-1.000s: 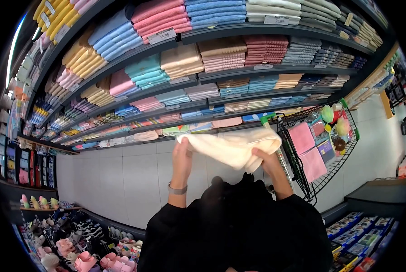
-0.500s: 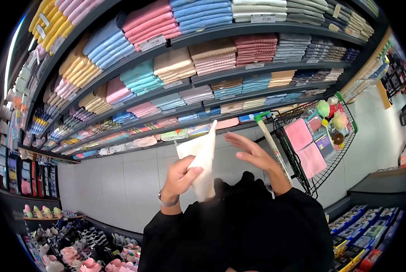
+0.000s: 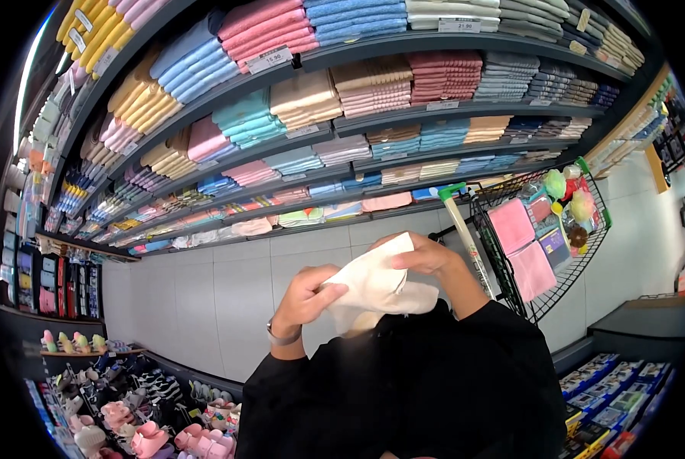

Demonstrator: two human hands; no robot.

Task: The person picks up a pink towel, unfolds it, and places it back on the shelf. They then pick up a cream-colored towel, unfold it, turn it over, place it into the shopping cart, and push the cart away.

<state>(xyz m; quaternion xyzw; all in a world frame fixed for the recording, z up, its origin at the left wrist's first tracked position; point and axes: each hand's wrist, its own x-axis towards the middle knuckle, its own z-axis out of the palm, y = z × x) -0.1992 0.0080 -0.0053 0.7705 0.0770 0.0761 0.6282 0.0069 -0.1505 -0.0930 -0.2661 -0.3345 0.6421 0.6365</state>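
A cream-white cloth is stretched between my two hands in front of my chest, with loose folds hanging down. My left hand pinches its left side between thumb and fingers. On the cloth's upper right side, my right hand is closed, with the thumb on top and the other fingers partly hidden behind the fabric.
Shelves of folded towels curve across the front. A shopping cart with pink towels and colourful items stands at the right. Shoes lie at lower left, packaged goods at lower right, above them a grey tiled floor.
My right hand, open and apart from the cloth before, now grips its right side. The cloth has gone from hanging upright to spread sideways between both hands. The view has shifted slightly.
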